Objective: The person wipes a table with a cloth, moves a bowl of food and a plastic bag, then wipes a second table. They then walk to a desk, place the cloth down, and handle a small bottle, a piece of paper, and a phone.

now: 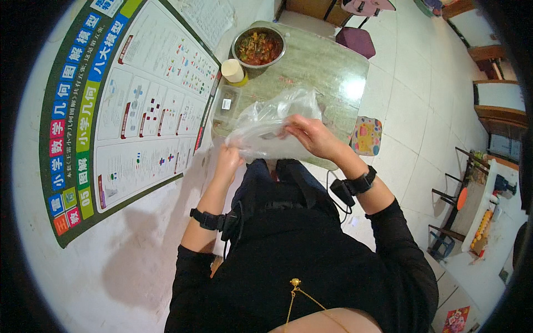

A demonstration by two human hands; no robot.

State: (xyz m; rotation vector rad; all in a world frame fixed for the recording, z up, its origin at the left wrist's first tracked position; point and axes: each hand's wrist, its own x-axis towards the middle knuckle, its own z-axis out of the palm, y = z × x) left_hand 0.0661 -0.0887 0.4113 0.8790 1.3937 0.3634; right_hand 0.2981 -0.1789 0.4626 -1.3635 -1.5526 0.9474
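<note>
A clear plastic bag (266, 120) is stretched between my two hands, above the near part of a green table (329, 62). At its left end, my left hand (230, 160) has its fingers closed on the plastic. My right hand (310, 133) pinches the bag's upper right part between thumb and fingers. Beyond the bag, a steel bowl (282, 53) with chopped, reddish seasoned food (258, 45) stands at the table's far left. Nearer, a pale cup (232, 70) stands by the wall, and next to it lies a clear plastic container (227, 102) with a label.
A large printed poster (137, 104) covers the wall at my left. Beyond the table's far edge stands a purple stool (356, 41). A patterned stool (366, 135) is at the table's right. Farther right, a long table (479, 208) holds several things.
</note>
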